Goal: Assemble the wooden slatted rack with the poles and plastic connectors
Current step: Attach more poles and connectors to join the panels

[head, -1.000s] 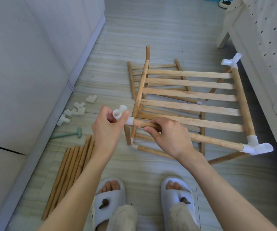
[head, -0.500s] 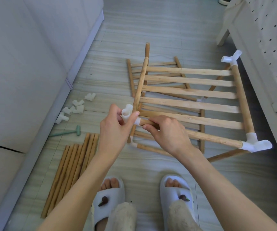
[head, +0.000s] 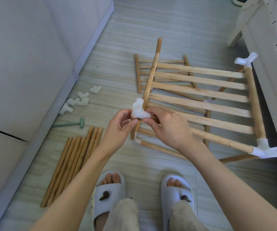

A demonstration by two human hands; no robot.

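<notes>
Both hands grasp: left grip (head: 117,125) pinches white connector (head: 138,110), right grip (head: 167,125) clasps pole (head: 217,139).

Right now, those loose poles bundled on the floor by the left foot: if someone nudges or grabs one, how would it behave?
The loose poles look round and smooth, so a nudged one would probably roll across the tiled floor. They look like straight, solid wood, so likely stiff, not floppy. They are thin for their length, so probably light; gripped at one end, the far end may swing.
</notes>
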